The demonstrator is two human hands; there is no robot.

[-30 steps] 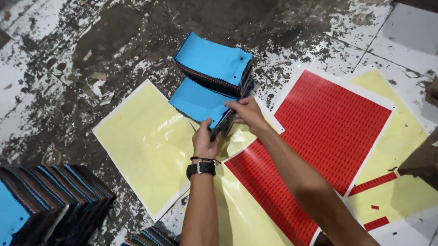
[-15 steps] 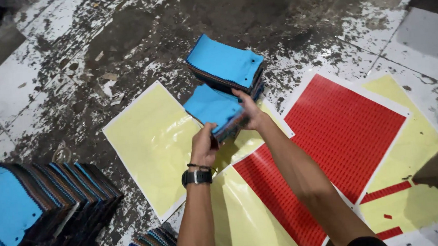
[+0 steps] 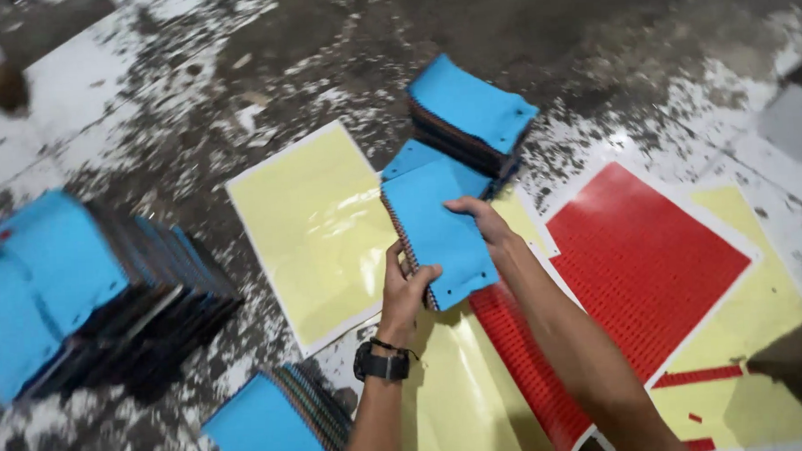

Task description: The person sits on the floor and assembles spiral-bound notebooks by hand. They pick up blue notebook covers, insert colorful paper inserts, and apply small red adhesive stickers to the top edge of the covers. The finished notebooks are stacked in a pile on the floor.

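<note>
Both hands hold a small bundle of blue-covered spiral notebooks (image 3: pixel 437 228) lifted above the floor. My left hand (image 3: pixel 405 287), with a black watch on its wrist, grips the bundle's lower left corner by the spiral edge. My right hand (image 3: pixel 484 224) lies on the top blue cover at its right side. Beneath the bundle another blue notebook (image 3: pixel 412 157) lies flat. Just beyond stands a short stack of blue notebooks (image 3: pixel 468 114). A yellow sheet (image 3: pixel 306 225) lies to the left, and a red sticker sheet (image 3: pixel 646 260) to the right.
A large leaning pile of blue notebooks (image 3: pixel 70 285) is on the left, and another pile (image 3: pixel 274 425) lies at the bottom centre. More yellow sheets (image 3: pixel 741 364) and a red strip sheet (image 3: pixel 524 364) lie near my arms. The floor (image 3: pixel 232 61) is dark with flaking white paint.
The notebook bundle has been lifted off the floor and tilted up toward me. The view has swung, so the big pile on the left shows more.
</note>
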